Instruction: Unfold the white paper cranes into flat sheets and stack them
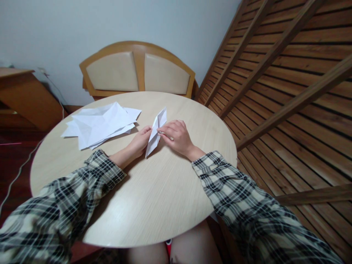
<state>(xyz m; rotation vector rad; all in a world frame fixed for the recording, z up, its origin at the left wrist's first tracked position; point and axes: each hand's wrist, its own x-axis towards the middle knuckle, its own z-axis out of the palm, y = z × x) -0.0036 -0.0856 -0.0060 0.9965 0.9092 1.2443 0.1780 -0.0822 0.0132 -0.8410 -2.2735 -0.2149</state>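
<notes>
A folded sheet of white paper [153, 140], narrow and pointed at both ends, is held tilted above the table between my two hands. My left hand [139, 141] grips it from the left, its fingers partly hidden behind the paper. On the other side, my right hand [177, 136] pinches the middle of the fold with thumb and fingertips. To the left lies a loose pile of creased white paper sheets [101, 123], some with raised folds.
The round pale wooden table [143, 205] carries the paper. Behind it stands a padded wooden headboard [141, 69] against the wall. A slatted wooden partition [288, 91] rises along the right. At left are a wooden cabinet [30, 99] and a white cable [20, 168].
</notes>
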